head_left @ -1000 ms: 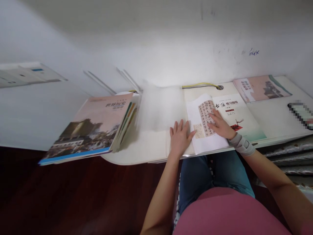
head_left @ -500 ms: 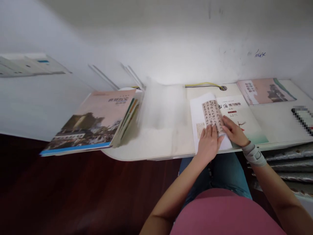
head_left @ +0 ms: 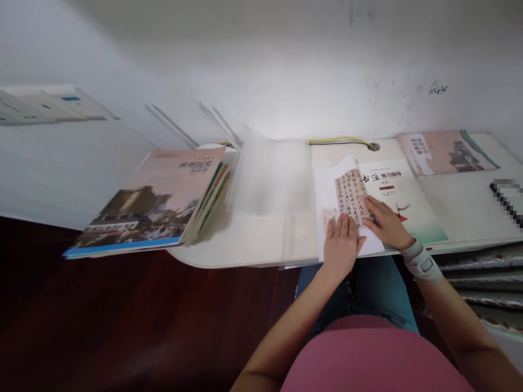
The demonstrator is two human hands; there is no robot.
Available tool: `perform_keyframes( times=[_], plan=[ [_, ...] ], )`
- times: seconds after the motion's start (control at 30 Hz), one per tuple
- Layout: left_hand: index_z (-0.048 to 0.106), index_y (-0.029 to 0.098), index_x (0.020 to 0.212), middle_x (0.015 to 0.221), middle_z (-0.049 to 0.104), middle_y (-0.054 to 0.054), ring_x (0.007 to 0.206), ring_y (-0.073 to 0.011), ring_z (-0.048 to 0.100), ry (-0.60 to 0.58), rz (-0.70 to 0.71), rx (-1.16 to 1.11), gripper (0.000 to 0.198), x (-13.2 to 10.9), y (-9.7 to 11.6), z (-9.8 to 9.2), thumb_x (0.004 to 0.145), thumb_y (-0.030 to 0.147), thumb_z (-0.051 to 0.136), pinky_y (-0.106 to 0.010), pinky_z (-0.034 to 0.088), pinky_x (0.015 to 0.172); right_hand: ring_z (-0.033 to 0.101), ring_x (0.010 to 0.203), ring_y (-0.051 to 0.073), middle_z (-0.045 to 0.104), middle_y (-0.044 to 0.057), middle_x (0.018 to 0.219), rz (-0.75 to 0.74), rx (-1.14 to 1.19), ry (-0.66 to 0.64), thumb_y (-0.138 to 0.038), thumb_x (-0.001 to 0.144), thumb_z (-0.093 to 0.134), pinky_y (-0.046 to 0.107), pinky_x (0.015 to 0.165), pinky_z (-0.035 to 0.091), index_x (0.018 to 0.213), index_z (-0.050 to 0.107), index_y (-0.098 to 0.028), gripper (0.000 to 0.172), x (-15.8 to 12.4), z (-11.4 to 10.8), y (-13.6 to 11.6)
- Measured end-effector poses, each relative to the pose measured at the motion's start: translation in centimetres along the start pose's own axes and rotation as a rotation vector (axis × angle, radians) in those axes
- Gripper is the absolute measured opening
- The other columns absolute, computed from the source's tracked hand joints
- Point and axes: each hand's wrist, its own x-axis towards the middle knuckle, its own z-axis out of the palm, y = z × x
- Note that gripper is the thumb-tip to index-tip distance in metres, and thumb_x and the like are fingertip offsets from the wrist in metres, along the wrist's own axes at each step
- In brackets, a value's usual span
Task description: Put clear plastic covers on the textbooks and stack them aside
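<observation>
A calligraphy exercise book with a white and green cover lies at the front of the white desk. Its inside cover sheet, or a wrapping sheet, is spread out to the left as a white page printed with columns of brush characters. On the lower part of that page rests my left hand, flat with fingers outstretched. My right hand, with a grey band at its wrist, presses flat where the printed page meets the cover. Neither hand grasps anything; both are open.
A stack of history books overhangs the desk's left end. A clear plastic sheet lies mid-desk. At the right are a pink history book and a phone. A yellow cable enters a hole at the back.
My left hand has slid slightly left and down over the printed page. My right hand has shifted slightly left, and the page lies flatter toward the left.
</observation>
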Motion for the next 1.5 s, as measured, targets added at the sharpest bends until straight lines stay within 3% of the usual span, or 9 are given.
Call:
perform_keyframes(
  times=[0.2, 0.47, 0.67, 0.83, 1.0, 1.27, 1.5],
  plan=[
    [0.047, 0.008, 0.135, 0.14, 0.045, -0.018, 0.132, -0.0281, 0.042, -0.054, -0.02, -0.003, 0.054, -0.1, -0.8, -0.7, 0.096, 0.041, 0.032, -0.053, 0.023, 0.113, 0.038, 0.134, 0.025, 0.045, 0.014, 0.143, 0.007, -0.058, -0.046, -0.044, 0.094, 0.035, 0.047, 0.109, 0.034, 0.145, 0.032, -0.016, 0.058, 0.1, 0.0, -0.2],
    [0.05, 0.005, 0.132, 0.137, 0.048, -0.02, 0.131, -0.0298, 0.043, -0.069, -0.093, 0.02, 0.049, -1.6, -2.0, -1.7, 0.097, 0.031, 0.027, -0.059, 0.022, 0.111, 0.039, 0.134, 0.025, 0.045, 0.016, 0.143, 0.04, -0.184, -0.048, -0.045, 0.097, 0.026, 0.047, 0.109, 0.033, 0.143, 0.037, -0.013, 0.057, -0.1, 0.7, -0.6],
    [0.04, 0.002, 0.138, 0.145, 0.038, -0.023, 0.138, -0.0303, 0.03, -0.009, -0.026, -0.083, 0.053, 0.2, 0.1, -2.4, 0.097, 0.033, 0.027, -0.051, 0.028, 0.111, 0.039, 0.134, 0.025, 0.047, 0.016, 0.141, 0.041, -0.176, -0.046, -0.044, 0.097, 0.023, 0.045, 0.109, 0.033, 0.141, 0.04, -0.01, 0.058, 0.0, 0.6, -0.6],
    [0.028, 0.0, 0.144, 0.148, 0.03, -0.026, 0.137, -0.0379, 0.03, -0.119, -0.066, -0.139, 0.068, 1.2, 2.2, -1.9, 0.095, 0.048, 0.024, -0.057, 0.034, 0.104, 0.039, 0.134, 0.024, 0.047, 0.015, 0.141, 0.04, -0.17, -0.018, -0.044, 0.097, 0.022, 0.046, 0.108, 0.033, 0.142, 0.038, -0.013, 0.056, 0.0, 0.9, -0.3],
    [0.025, 0.003, 0.146, 0.148, 0.031, -0.026, 0.137, -0.038, 0.029, -0.153, -0.104, -0.102, 0.075, 1.4, 2.1, -1.1, 0.093, 0.055, 0.026, -0.057, 0.03, 0.106, 0.04, 0.133, 0.026, 0.047, 0.016, 0.141, 0.039, -0.17, -0.009, -0.046, 0.097, 0.025, 0.048, 0.107, 0.034, 0.142, 0.038, -0.014, 0.057, 0.0, 1.0, 0.0],
    [0.037, 0.005, 0.141, 0.144, 0.037, -0.026, 0.135, -0.0404, 0.031, -0.104, -0.095, 0.021, 0.074, 0.5, 1.6, -0.3, 0.091, 0.058, 0.031, -0.06, 0.026, 0.107, 0.037, 0.135, 0.029, 0.045, 0.018, 0.142, 0.053, -0.248, -0.01, -0.049, 0.095, 0.03, 0.049, 0.107, 0.032, 0.142, 0.039, -0.014, 0.059, 0.1, 1.3, -0.4],
    [0.038, 0.006, 0.141, 0.144, 0.038, -0.025, 0.135, -0.0405, 0.033, -0.137, -0.122, 0.048, 0.075, 0.2, 1.2, -0.6, 0.09, 0.059, 0.034, -0.061, 0.028, 0.105, 0.037, 0.135, 0.029, 0.045, 0.02, 0.142, 0.052, -0.278, -0.011, -0.049, 0.096, 0.028, 0.048, 0.107, 0.032, 0.141, 0.04, -0.011, 0.06, 0.1, 1.3, -0.7]
  ],
)
